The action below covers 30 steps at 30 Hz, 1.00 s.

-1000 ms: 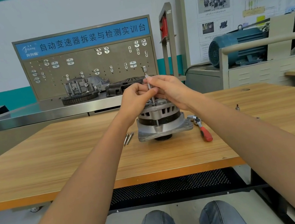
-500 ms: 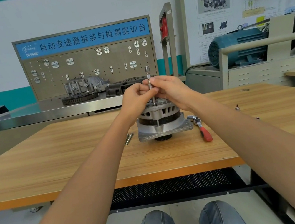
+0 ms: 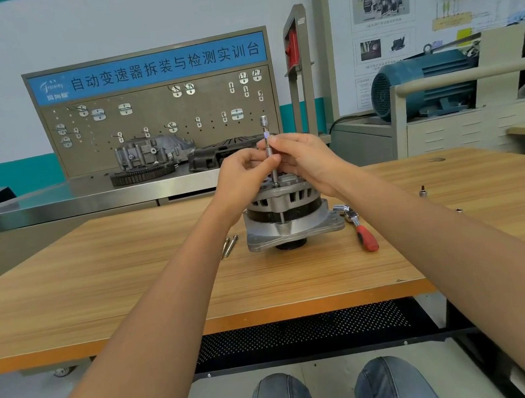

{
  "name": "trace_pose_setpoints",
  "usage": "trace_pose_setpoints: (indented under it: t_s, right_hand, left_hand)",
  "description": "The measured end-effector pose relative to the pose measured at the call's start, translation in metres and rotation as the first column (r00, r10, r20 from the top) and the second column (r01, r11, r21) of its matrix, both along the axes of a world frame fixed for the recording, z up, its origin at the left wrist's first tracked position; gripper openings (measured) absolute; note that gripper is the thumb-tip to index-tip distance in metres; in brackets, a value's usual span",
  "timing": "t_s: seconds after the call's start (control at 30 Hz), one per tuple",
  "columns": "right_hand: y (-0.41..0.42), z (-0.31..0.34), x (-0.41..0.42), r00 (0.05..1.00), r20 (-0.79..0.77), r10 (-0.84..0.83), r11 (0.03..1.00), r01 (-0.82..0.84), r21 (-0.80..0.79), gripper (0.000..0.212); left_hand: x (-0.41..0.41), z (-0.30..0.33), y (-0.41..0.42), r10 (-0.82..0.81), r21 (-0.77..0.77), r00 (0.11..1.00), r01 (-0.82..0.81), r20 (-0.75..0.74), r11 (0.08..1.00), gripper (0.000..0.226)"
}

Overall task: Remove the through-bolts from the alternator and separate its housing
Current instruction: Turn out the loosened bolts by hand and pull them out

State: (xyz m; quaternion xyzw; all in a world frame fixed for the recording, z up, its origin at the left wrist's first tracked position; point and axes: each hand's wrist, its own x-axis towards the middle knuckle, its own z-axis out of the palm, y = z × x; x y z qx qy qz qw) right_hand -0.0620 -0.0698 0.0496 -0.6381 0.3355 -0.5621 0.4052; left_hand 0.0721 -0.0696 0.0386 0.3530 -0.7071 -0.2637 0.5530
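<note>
The silver alternator (image 3: 286,217) stands upright on the wooden table (image 3: 130,290), its pulley end down. A thin socket extension bar (image 3: 265,128) rises vertically from a bolt head on the alternator's top rim. My left hand (image 3: 243,176) and my right hand (image 3: 302,157) both pinch the bar's shaft from either side, just above the housing. One through-bolt shank (image 3: 281,216) shows in the gap at the housing's front. Two removed bolts (image 3: 230,246) lie on the table left of the alternator.
A red-handled ratchet (image 3: 360,231) lies right of the alternator. A small socket (image 3: 422,192) stands farther right. Behind the table is a steel bench (image 3: 47,207) with a gear ring (image 3: 142,174), castings and a pegboard. A blue motor (image 3: 425,81) sits at right.
The extension bar has shifted slightly right and sits more upright between my fingers; both hands stay on it. The alternator has not moved.
</note>
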Motion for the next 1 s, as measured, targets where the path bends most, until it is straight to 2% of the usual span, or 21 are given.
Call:
trace_pose_setpoints:
  t_s: [0.1, 0.2, 0.3, 0.47, 0.73, 0.87, 1.0]
  right_hand:
    - [-0.001, 0.000, 0.000, 0.999, -0.038, -0.033, 0.999, 0.033, -0.007, 0.027]
    - [-0.002, 0.000, -0.001, 0.998, -0.031, -0.052, 0.999, 0.052, -0.016, 0.018]
    - [-0.003, -0.001, -0.003, 1.000, -0.014, -0.024, 1.000, 0.024, -0.018, 0.010]
    - [-0.003, -0.001, -0.001, 1.000, -0.014, 0.007, 1.000, -0.007, -0.017, 0.016]
    - [0.000, 0.000, 0.001, 1.000, -0.021, 0.017, 1.000, -0.017, 0.002, 0.025]
    - [-0.001, 0.000, 0.000, 1.000, 0.020, -0.002, 1.000, 0.002, -0.006, 0.010]
    - [-0.001, 0.000, -0.001, 1.000, 0.024, 0.011, 1.000, -0.011, 0.001, 0.013]
  left_hand:
    - [-0.006, 0.000, -0.001, 0.066, 0.010, 0.998, -0.065, -0.019, 0.998, 0.019]
    - [-0.008, -0.001, 0.001, 0.076, -0.002, 0.997, -0.076, -0.006, 0.997, 0.018]
    - [-0.003, -0.001, 0.002, 0.026, -0.004, 1.000, -0.026, 0.003, 1.000, 0.010]
    - [0.004, -0.001, 0.003, -0.045, -0.010, 0.999, 0.045, 0.025, 0.999, 0.006]
    - [-0.005, -0.002, -0.004, 0.091, -0.027, 0.996, -0.091, -0.002, 0.995, 0.021]
    - [0.001, -0.002, -0.003, 0.020, -0.018, 1.000, -0.019, 0.012, 1.000, 0.006]
    - [0.003, -0.001, 0.000, -0.028, -0.022, 0.999, 0.029, 0.019, 0.999, 0.007]
